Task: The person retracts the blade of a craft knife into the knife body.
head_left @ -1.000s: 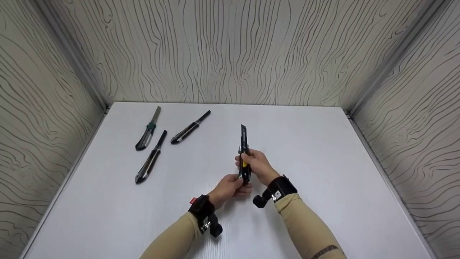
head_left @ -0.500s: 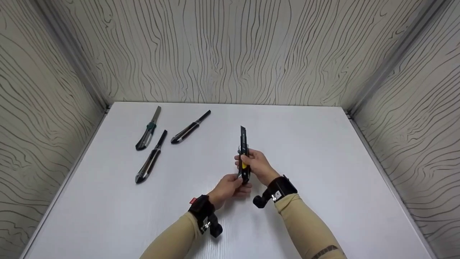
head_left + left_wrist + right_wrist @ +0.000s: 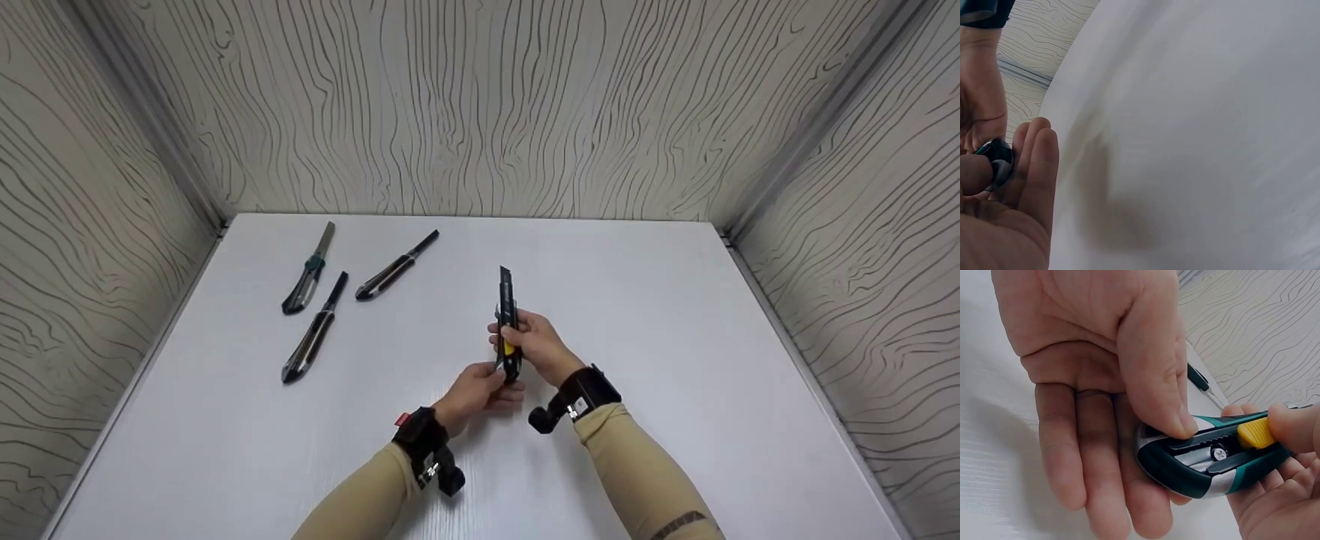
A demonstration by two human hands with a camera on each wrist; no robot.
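While a cutter (image 3: pixel 507 311) is held over the table (image 3: pixel 637 292) by the right hand (image 3: pixel 546 347), thumb (image 3: pixel 1300 426) against its yellow slider (image 3: pixel 1253 433), its near end (image 3: pixel 1176 467), partly hidden, appears pinched by the left hand (image 3: pixel 472 391); three other cutters (image 3: pixel 311 343) are seen at left.

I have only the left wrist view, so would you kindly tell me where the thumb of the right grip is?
Observer: The right grip has its thumb against the yellow slider of the utility knife.
Operator: Thank you; is its blade out?
Observer: Yes, the head view shows a dark blade sticking out, pointing away from the person.
Operator: Are other knives lying about?
Observer: Three lie on the white table, left of both grips: a pale-bladed knife, a nearer dark-bladed knife and a farther dark-bladed knife.
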